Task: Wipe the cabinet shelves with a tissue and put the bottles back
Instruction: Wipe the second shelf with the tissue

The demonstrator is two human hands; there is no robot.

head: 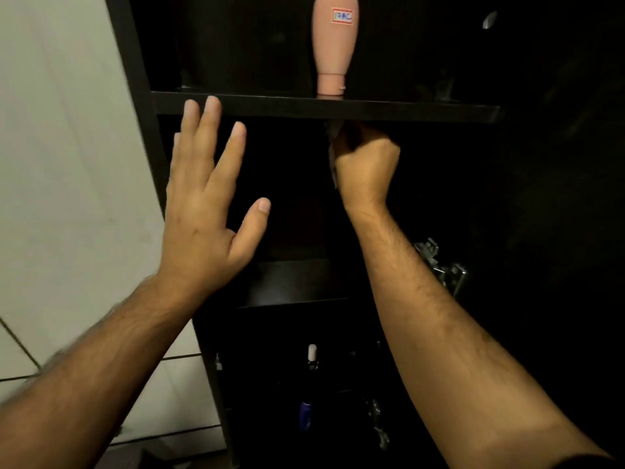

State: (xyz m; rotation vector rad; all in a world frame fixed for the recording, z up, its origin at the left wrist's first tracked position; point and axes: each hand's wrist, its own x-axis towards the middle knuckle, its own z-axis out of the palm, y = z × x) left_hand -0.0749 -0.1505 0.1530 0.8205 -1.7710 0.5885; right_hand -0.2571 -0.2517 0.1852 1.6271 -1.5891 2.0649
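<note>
Our right hand (363, 164) grips the tissue (333, 143) just under the upper shelf (372, 110); our left hand (206, 201) is spread, holding nothing. One bottle (334, 42) stands on that shelf. We judge wiping unfinished; dim bottles (309, 384) wait lower down.

Dim light, most of my view is near black. On my left a pale wall (67, 157) with faint shading, and lower down light tiles (20, 353) with dark grout lines. To my right a dark door panel (558, 198) carries a metal hinge (439, 262) and, higher up, a small shiny knob (489, 20). Everything beyond that is too dark to make out.
</note>
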